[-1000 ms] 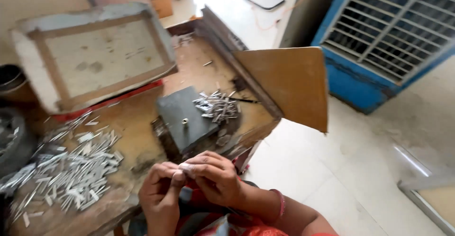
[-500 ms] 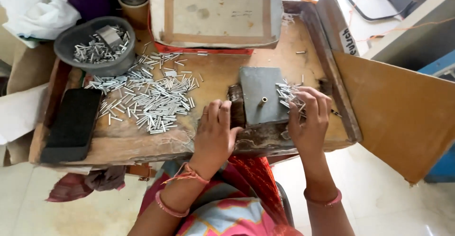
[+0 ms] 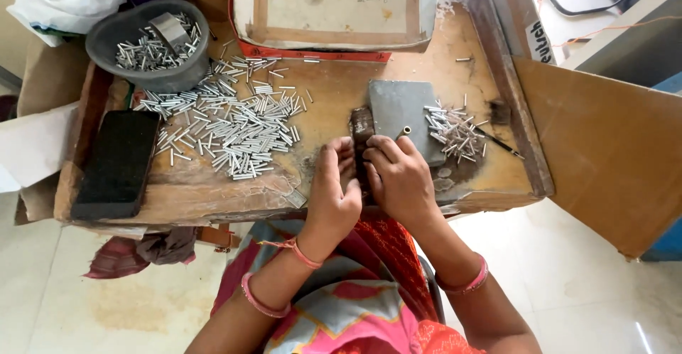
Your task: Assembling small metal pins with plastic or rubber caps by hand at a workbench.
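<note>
Fingertips [image 3: 369,151] touching grey block [image 3: 398,112]

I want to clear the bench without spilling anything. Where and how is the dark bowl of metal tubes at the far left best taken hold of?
Probably grip the dark bowl by its rim, one hand at each side, coming down from above. It stands upright and open-topped with loose metal tubes and a small metal block inside, so a level two-sided lift should keep them in. Its right side touches the spread pile of tubes.
</note>
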